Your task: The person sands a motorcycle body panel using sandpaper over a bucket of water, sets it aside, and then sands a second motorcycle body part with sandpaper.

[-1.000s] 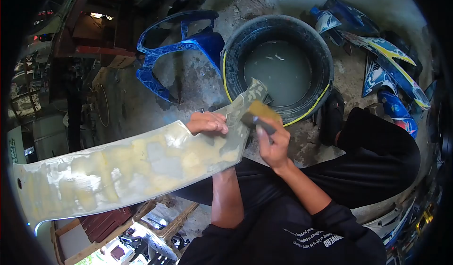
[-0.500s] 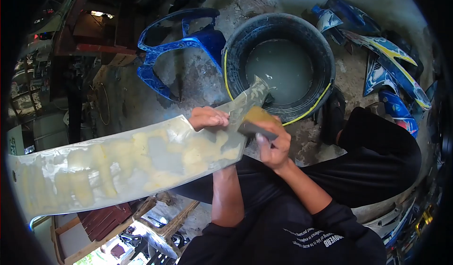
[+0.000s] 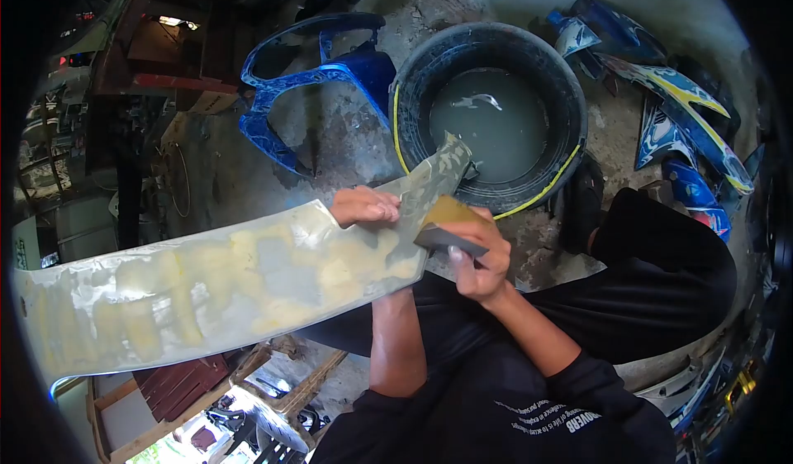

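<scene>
The right hand [image 3: 481, 253] gripped a yellow-and-grey pad [image 3: 450, 214] at the narrow end of a patchy panel [image 3: 281, 276] on the near side of a black bucket [image 3: 563, 104], the panel's tip jutting over the bucket's rim. The left hand [image 3: 363, 206], its forearm [image 3: 398, 344] beneath the panel, gripped the far edge. A blue frame [image 3: 365, 74] lay left of the bucket, painted fairings [image 3: 687, 109] to the bucket's right.

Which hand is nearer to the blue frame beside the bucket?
Left. The left hand is below the blue frame in view, at the upper edge of the pale panel; the right hand, gripping a yellow-and-grey pad, is farther down and right.
</scene>
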Action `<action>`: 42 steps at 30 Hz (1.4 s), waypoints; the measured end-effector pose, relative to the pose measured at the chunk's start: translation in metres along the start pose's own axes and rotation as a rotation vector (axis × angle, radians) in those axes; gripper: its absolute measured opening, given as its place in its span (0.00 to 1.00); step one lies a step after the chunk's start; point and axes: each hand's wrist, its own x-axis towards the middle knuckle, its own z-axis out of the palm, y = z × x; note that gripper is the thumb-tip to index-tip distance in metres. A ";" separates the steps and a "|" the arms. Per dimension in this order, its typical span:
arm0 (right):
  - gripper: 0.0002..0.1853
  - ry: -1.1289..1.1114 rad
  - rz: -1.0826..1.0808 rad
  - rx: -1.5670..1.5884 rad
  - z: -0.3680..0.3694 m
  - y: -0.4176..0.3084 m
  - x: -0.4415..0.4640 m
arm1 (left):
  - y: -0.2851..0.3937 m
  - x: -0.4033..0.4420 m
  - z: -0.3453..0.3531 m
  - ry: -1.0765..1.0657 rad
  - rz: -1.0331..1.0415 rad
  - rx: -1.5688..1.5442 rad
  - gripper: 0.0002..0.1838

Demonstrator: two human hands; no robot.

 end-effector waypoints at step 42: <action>0.14 -0.012 -0.214 -0.112 0.001 -0.004 -0.014 | 0.001 -0.002 -0.001 -0.011 0.025 -0.003 0.13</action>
